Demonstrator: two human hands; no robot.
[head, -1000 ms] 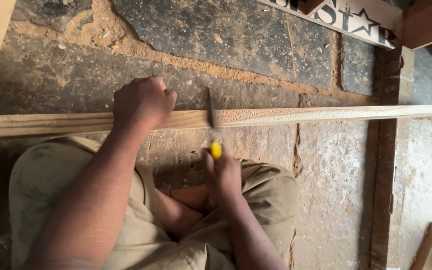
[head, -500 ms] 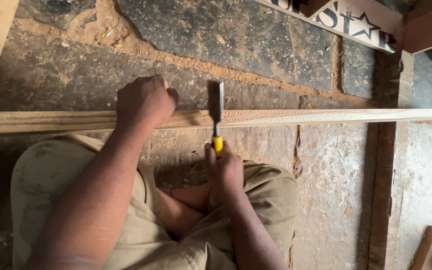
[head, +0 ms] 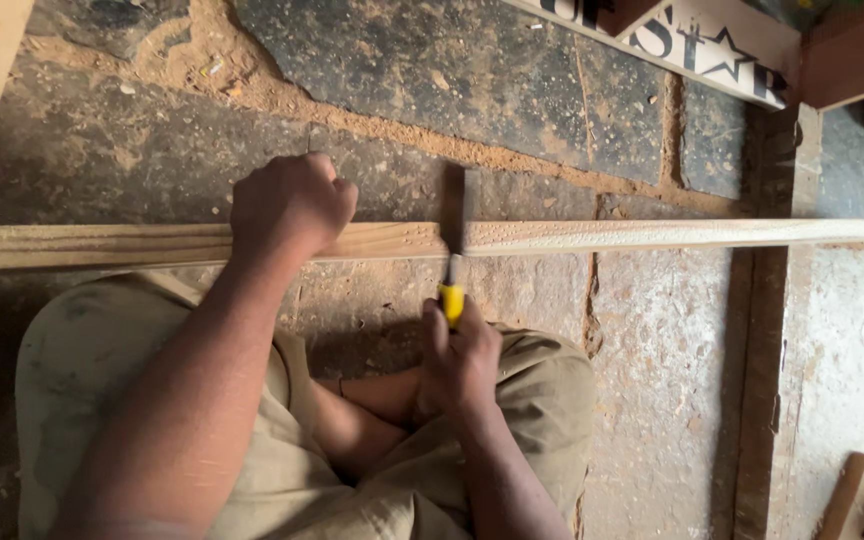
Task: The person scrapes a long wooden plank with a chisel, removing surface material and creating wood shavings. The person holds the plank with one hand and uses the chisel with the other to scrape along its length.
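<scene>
While left hand (head: 292,205) pins wooden strip (head: 652,235), right hand (head: 462,360) clasps chisel (head: 455,250).

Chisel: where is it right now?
Head view, centre: the chisel lies across the long wooden strip, its yellow handle gripped by the right hand, just right of the left hand pressing the strip.

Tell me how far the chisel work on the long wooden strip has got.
Done: little to confirm; sawdust lies on the stone floor. In hand: the left hand pins the long pale wooden strip while the right hand holds the yellow-handled chisel across it. Left: no finished cut shows.
</scene>
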